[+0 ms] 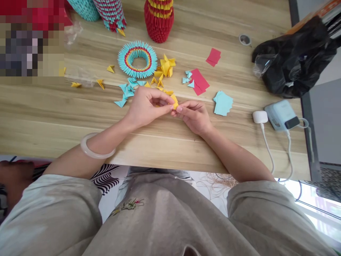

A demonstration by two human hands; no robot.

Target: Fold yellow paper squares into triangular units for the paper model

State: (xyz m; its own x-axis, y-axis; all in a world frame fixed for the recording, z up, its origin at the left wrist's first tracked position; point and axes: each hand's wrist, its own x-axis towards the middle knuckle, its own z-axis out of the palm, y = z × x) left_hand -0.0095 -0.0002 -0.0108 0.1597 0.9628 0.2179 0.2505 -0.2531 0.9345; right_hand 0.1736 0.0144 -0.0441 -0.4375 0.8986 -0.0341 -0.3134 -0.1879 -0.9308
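My left hand and my right hand meet over the wooden table, both pinching one small yellow paper piece between their fingertips. Just beyond the hands lie folded blue triangles and a heap of folded yellow pieces. Behind those sits a ring of folded paper, blue outside with red and yellow bands inside. A white bangle is on my left wrist.
Red paper sheets and a stack of blue sheets lie right of the hands. A red and yellow paper vase stands at the back with other paper models. A black plastic bag and a small blue device with white cables are at the right.
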